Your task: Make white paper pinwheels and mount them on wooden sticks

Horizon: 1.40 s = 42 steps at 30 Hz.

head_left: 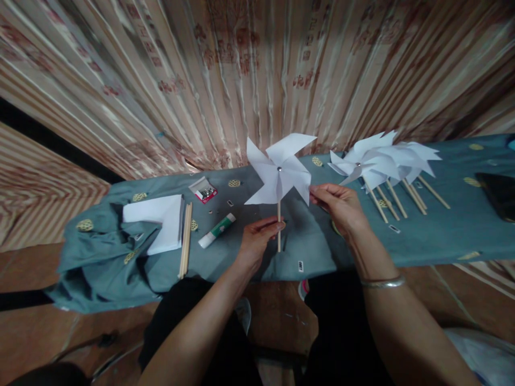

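Observation:
A white paper pinwheel [269, 174] with a silver pin at its centre stands upright before me on a thin wooden stick. Its stick is gripped low down by my left hand [259, 238], fingers closed around it. My right hand [338, 205] pinches the edge of the pinwheel's lower right blade between thumb and fingers. Left of my hands lie a green and white glue stick [217, 230] and an opened small packet of silver pins [204, 190].
Several finished pinwheels [386, 161] lie overlapping at the right, sticks toward me. At the left are white paper sheets [173, 222] beside bare wooden sticks [185, 241]. A dark object [499, 194] rests at the far right of the green tablecloth [314, 257]. A patterned curtain [241, 80] hangs behind.

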Available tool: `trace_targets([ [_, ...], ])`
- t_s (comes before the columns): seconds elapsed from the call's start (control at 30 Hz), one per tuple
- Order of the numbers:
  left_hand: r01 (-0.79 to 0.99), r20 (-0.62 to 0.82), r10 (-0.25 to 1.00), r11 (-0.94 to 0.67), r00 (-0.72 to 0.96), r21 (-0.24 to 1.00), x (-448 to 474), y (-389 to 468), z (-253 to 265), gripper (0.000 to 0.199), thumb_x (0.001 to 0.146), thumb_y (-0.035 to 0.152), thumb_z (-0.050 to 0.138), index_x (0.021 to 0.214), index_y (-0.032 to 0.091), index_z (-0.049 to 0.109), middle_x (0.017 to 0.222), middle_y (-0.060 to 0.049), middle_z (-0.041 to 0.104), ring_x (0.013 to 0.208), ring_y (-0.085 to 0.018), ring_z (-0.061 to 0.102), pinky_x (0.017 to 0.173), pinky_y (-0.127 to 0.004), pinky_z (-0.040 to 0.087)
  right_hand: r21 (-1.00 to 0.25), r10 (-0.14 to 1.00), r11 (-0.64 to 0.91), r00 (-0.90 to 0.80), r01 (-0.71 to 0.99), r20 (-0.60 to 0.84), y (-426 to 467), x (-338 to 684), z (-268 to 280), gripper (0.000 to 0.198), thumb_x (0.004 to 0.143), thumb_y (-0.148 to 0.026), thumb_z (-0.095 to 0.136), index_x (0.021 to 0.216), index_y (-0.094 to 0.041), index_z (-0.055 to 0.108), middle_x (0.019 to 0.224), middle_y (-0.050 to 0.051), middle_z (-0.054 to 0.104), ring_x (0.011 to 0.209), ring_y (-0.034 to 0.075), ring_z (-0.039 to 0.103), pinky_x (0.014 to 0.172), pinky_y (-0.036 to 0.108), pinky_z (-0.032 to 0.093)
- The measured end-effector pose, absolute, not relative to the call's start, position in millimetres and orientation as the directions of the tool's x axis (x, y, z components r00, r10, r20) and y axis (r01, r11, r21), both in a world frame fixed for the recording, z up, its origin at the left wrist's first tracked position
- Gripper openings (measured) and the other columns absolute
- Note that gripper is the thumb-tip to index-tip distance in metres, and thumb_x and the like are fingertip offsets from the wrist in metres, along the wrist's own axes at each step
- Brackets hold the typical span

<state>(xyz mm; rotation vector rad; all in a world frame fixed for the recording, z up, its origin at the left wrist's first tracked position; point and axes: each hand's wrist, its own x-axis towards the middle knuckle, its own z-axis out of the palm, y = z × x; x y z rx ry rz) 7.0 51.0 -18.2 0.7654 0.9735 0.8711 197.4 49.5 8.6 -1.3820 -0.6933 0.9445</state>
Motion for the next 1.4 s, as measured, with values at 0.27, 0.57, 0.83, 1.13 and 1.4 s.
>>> trace_targets([
  [0.27,-0.286,-0.382,0.878,0.460,0.289,0.841,6.0,52.2,-17.7,0.027,0.055,0.027,0.088,0.077,0.016,0.079,0.077,-0.008,0.076,0.070,-0.015,0.063,0.065,-0.027,0.041,-0.987,0.908,-0.063,0.402,-0.146,-0.117,48.2,187.8,8.7,0.034,0.051,-0.050,0.088,0.053,-0.021,0.069,0.056,0.000,0.065,0.053,0.010,0.050,0.054,0.025,0.040],
  [0.57,-0.297,-0.373,0.883,0.451,0.285,0.841,4.9,52.2,-17.4,0.025,0.057,0.026,0.087,0.078,0.016,0.080,0.077,-0.007,0.076,0.069,-0.014,0.062,0.065,-0.027,0.040,-0.980,0.928,-0.105,0.337,-0.170,-0.158,46.3,175.6,7.1,0.038,0.049,-0.054,0.089,0.055,-0.021,0.071,0.057,0.001,0.067,0.055,0.011,0.054,0.057,0.026,0.042],
  [0.83,-0.317,-0.370,0.885,0.450,0.282,0.835,6.7,52.6,-18.5,0.027,0.054,0.027,0.088,0.077,0.016,0.079,0.072,-0.006,0.074,0.067,-0.014,0.062,0.065,-0.027,0.041,-0.980,0.935,-0.130,0.311,-0.149,-0.171,47.3,167.1,3.8,0.039,0.048,-0.056,0.088,0.057,-0.022,0.072,0.058,0.000,0.069,0.054,0.011,0.054,0.057,0.026,0.042],
  [1.13,-0.342,-0.387,0.880,0.466,0.274,0.816,7.2,52.5,-18.4,0.031,0.047,0.027,0.091,0.073,0.016,0.079,0.073,-0.006,0.075,0.067,-0.013,0.062,0.064,-0.026,0.041,-0.987,0.958,-0.114,0.250,-0.109,-0.138,45.6,158.0,3.6,0.040,0.051,-0.058,0.086,0.055,-0.021,0.070,0.057,0.000,0.066,0.055,0.011,0.053,0.057,0.026,0.042],
  [1.4,-0.335,-0.367,0.884,0.452,0.289,0.826,7.3,52.6,-21.7,0.030,0.050,0.028,0.090,0.076,0.017,0.080,0.075,-0.005,0.076,0.069,-0.013,0.062,0.065,-0.025,0.041,-0.997,0.975,-0.073,0.209,-0.004,-0.072,43.8,162.3,5.1,0.038,0.055,-0.056,0.085,0.056,-0.021,0.071,0.055,-0.001,0.065,0.053,0.011,0.052,0.055,0.025,0.041],
])
